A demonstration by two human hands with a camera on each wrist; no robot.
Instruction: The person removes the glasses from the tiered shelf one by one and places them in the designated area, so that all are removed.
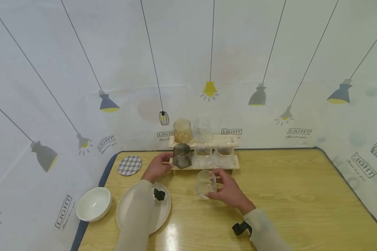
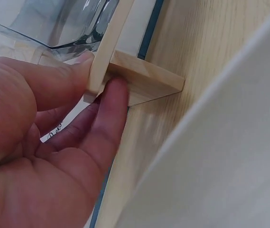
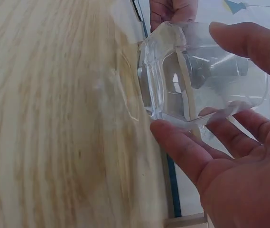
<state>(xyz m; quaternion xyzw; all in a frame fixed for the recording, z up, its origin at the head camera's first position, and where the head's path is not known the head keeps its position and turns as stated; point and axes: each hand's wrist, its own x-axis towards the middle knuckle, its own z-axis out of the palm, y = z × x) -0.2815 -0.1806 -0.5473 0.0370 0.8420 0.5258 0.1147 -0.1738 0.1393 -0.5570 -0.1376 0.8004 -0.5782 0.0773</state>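
Note:
A two-tier wooden rack (image 1: 207,167) stands at the table's back edge. Its upper shelf carries an amber glass (image 1: 183,130) and a clear glass (image 1: 202,129). On the lower shelf sit a grey glass (image 1: 181,156) and two clear ones (image 1: 202,155). My left hand (image 1: 167,163) pinches the left end of the lower shelf (image 2: 144,80), thumb on top and a finger beneath (image 2: 111,109), just under the grey glass (image 2: 54,23). My right hand (image 1: 214,184) grips a clear glass (image 1: 205,182) in front of the rack; in the right wrist view its fingers (image 3: 182,147) wrap that glass (image 3: 172,61).
A white plate (image 1: 163,212) lies under my left forearm, with a white bowl (image 1: 93,204) to its left at the table's edge. A plaid coaster (image 1: 129,165) lies at the back left corner. The wooden tabletop (image 1: 295,202) stretches to the right.

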